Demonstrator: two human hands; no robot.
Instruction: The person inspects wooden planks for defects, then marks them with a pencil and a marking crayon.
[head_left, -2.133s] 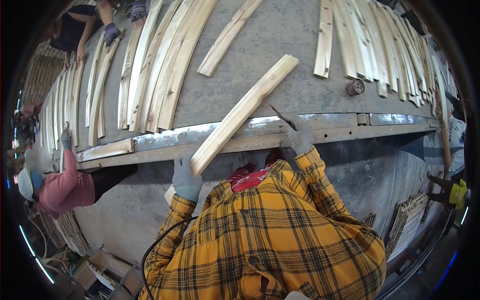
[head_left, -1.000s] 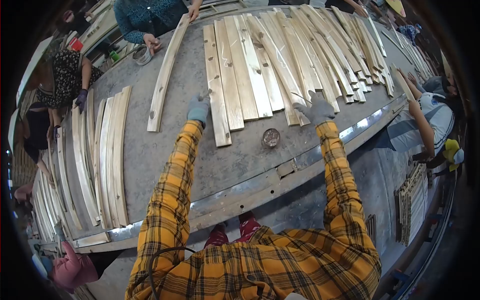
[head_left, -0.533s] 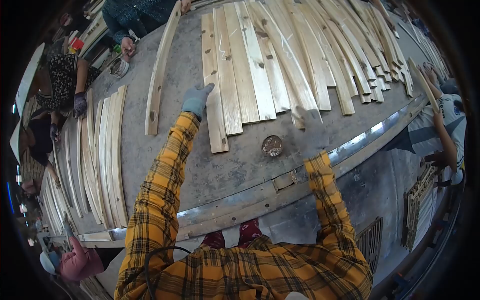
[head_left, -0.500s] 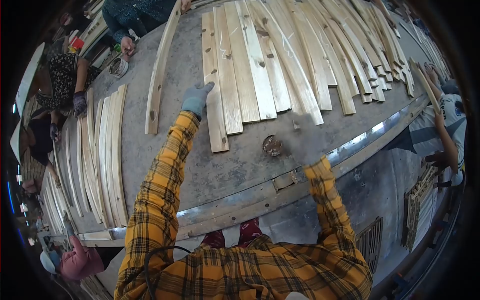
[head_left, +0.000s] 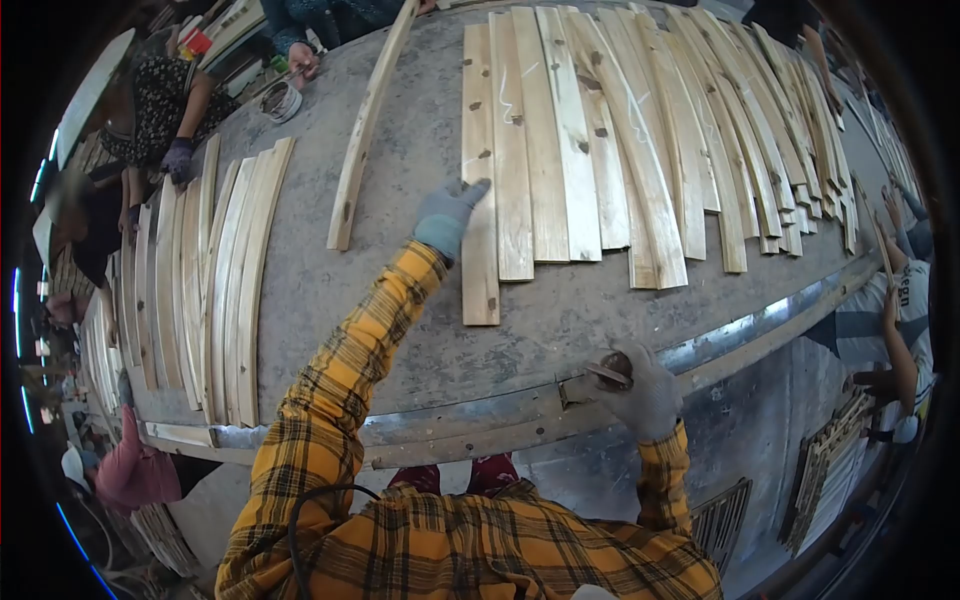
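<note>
My left hand [head_left: 449, 217], in a grey glove, is closed at the left edge of a knotty wooden board [head_left: 481, 265], its fingertips over the edge. That board is leftmost in a row of pale boards lying side by side. By the table's near edge, my right hand [head_left: 648, 396], also gloved, is closed around a small round container of brown paste [head_left: 617, 366]. A thin flat strip, like a blade, shows across the container; its handle is hidden by the fingers.
A single board [head_left: 365, 140] lies to the left, its far end by a co-worker's hand. More boards [head_left: 235, 290] lie further left, near other workers. A white bucket [head_left: 280, 102] stands at the far side. Metal edging [head_left: 470, 412] borders the table [head_left: 400, 300]. Another worker stands at right.
My right hand, blurred before, has come back toward the near edge and now has the round container, which stood on the table. My left hand stays at the same board; the view has shifted.
</note>
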